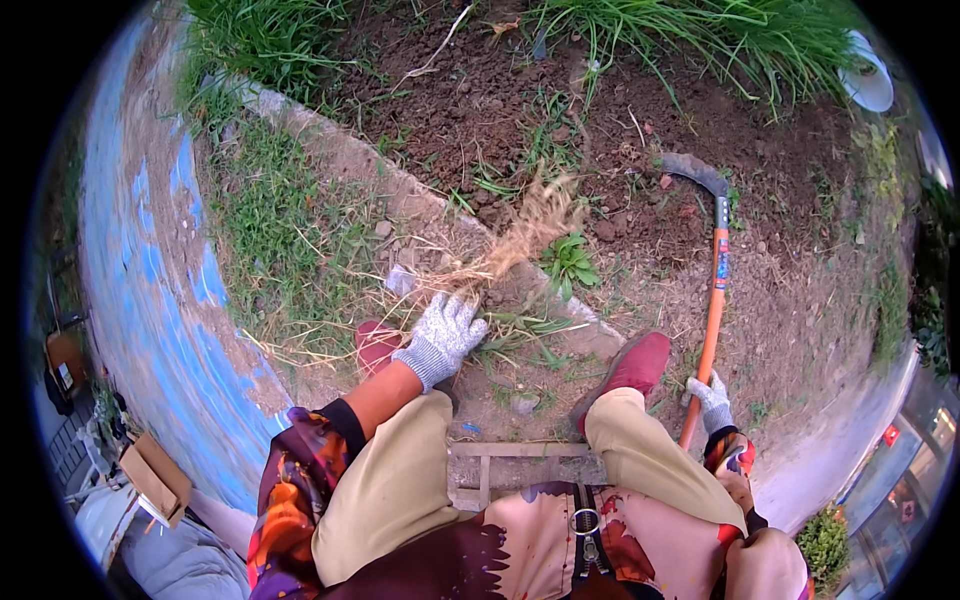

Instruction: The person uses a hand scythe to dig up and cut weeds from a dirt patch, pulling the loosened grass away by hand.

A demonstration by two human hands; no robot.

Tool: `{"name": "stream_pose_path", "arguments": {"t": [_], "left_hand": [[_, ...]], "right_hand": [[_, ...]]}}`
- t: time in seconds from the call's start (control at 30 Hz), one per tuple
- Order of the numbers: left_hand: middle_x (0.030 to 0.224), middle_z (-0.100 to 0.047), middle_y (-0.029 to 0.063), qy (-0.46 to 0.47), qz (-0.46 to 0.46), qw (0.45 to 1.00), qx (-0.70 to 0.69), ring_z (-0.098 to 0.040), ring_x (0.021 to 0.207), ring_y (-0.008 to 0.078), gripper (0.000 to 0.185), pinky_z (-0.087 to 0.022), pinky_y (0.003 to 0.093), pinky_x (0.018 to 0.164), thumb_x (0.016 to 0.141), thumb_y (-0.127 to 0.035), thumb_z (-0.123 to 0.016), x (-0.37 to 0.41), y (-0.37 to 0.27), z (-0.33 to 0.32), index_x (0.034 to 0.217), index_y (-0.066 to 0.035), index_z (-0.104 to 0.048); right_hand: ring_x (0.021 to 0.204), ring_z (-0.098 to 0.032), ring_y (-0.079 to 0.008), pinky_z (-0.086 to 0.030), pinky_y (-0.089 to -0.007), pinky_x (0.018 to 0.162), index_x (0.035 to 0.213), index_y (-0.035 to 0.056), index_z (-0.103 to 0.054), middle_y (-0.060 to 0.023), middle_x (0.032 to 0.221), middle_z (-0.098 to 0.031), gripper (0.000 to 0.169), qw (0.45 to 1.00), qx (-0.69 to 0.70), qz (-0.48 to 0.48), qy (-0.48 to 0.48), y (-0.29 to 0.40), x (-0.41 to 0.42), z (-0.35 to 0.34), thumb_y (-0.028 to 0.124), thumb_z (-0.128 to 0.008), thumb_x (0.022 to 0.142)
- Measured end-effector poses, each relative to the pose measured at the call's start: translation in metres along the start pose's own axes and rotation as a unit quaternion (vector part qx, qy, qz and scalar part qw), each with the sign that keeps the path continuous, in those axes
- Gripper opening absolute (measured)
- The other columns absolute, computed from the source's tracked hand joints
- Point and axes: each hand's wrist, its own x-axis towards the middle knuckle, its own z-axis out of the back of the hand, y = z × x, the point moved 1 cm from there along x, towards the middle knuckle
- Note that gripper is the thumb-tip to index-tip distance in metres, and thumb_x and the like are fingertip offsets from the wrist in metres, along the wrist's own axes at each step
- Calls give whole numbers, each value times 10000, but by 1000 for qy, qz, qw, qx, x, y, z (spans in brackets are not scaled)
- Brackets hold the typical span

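My left hand [444,334], in a grey knitted glove, is at a clump of dry straw-like grass [480,274] in front of my left shoe. Its fingertips are partly hidden by the stalks, and the far end of the clump is blurred. At the right, my right hand [709,397], also gloved, grips the orange handle of a sickle-like hand tool [715,315]. The tool's curved dark metal blade [694,169] points left over the loose brown soil [487,105]. A small leafy green plant [570,262] grows between the clump and the tool.
A concrete edging strip [420,195] runs diagonally beside the soil. Tall green grass [675,37] grows at the far side, near a white plastic container [868,79]. Blue-painted ground [150,300] lies left. My red shoes [637,364] flank the dirt; a cardboard box [156,478] stands lower left.
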Motion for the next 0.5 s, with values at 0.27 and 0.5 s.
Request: {"name": "stream_pose_path", "arguments": {"t": [0.27, 0.5], "left_hand": [[1001, -593, 133, -1, 17, 994, -110, -554, 966, 313, 296, -411, 442, 860, 685, -185, -624, 10, -8, 16, 972, -113, -621], [784, -547, 127, -184, 331, 867, -324, -548, 732, 320, 329, -453, 374, 687, 614, -181, -758, -6, 23, 14, 819, -50, -535]], "right_hand": [[490, -471, -106, -414, -279, 459, 853, 58, -554, 3, 600, -494, 252, 988, -70, 75, -116, 82, 2, -25, 231, -716, 768], [460, -477, -118, -381, -295, 429, 777, 65, -573, -8, 561, -500, 225, 981, -85, -44, -171, 15, -41, 47, 234, -714, 735]]}}
